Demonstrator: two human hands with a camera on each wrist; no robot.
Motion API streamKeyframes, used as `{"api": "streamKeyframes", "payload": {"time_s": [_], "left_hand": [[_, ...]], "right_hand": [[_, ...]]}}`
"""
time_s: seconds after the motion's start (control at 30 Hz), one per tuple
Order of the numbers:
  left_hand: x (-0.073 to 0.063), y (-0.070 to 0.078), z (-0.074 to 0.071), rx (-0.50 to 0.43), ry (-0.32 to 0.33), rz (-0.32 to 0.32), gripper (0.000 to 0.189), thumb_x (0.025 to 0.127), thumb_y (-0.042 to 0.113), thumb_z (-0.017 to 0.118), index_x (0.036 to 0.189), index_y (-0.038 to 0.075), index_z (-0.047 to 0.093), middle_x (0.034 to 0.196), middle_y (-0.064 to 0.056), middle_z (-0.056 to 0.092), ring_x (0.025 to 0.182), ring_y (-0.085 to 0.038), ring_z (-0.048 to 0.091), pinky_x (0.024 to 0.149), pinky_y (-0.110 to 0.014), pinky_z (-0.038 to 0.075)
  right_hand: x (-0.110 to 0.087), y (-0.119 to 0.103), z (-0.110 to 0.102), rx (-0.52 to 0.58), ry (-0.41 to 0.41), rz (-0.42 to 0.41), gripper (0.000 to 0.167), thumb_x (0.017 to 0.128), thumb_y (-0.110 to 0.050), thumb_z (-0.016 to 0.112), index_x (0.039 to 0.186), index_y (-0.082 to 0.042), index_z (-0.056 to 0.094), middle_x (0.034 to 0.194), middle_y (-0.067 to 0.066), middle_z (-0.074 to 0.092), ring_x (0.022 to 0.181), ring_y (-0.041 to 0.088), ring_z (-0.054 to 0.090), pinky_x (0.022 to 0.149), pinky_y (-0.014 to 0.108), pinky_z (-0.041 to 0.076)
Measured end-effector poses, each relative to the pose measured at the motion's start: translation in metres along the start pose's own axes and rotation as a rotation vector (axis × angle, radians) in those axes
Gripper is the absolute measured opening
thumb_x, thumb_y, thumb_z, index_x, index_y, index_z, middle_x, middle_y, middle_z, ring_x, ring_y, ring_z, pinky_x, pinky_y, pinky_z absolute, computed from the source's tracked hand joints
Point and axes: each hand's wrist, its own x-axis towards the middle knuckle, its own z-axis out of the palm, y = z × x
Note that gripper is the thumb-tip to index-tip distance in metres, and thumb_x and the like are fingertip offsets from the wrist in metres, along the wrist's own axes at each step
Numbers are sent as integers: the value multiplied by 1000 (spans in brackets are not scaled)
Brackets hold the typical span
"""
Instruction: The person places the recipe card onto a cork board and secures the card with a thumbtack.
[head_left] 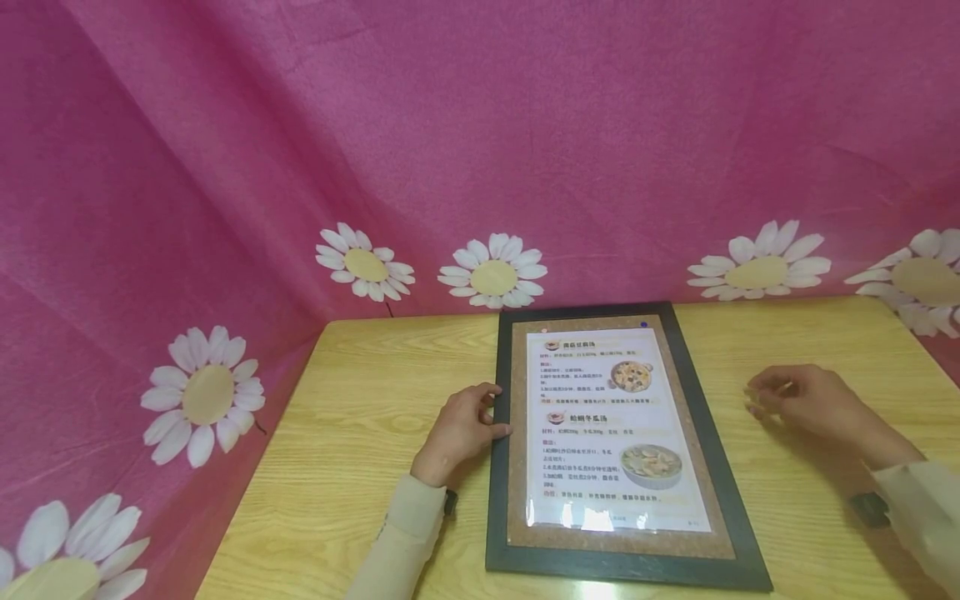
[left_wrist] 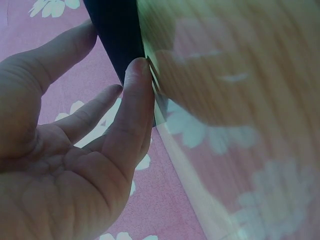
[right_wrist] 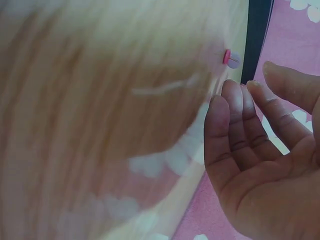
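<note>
A framed corkboard [head_left: 502, 500] with a dark border lies flat on the wooden table. My left hand [head_left: 459, 429] grips its left edge; in the left wrist view the thumb is on one side of the dark frame [left_wrist: 117, 30] and a fingertip on the other. A glossy sheet [head_left: 581, 467] with Chinese text and two food pictures covers most of the cork. To the board's right, my right hand [head_left: 813, 404] is low over the table, fingers loosely bent and holding nothing. Just beyond its fingertips in the right wrist view is a pink push pin [right_wrist: 227, 56].
A blue pin [head_left: 643, 325] sits at the sheet's top right, a pale pink one [head_left: 544, 331] at its top left. The wooden table [head_left: 390, 367] meets a pink cloth [head_left: 480, 125] printed with white daisies at the back and left. The tabletop reflects light near the front.
</note>
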Motion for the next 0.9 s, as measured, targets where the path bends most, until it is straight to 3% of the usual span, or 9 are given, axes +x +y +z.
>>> {"api": "streamKeyframes", "payload": {"time_s": [0.47,0.9], "left_hand": [[0,0,0,-13,-3,1,57,85,16,87,137,9,64,119,-11,68,92,-19,60,79,-33,53],[-1,1,-1,-29,-8,-5,58,86,15,87,138,8,63,120,-12,68,93,-20,59,79,-33,53]], "right_hand": [[-2,1,8,-25,8,11,21,95,-16,72,111,-2,74,100,10,75,87,16,62,64,26,49],[0,2,10,-72,31,-50,13,92,-8,74,102,-1,76,96,13,78,79,8,60,63,25,48]]}}
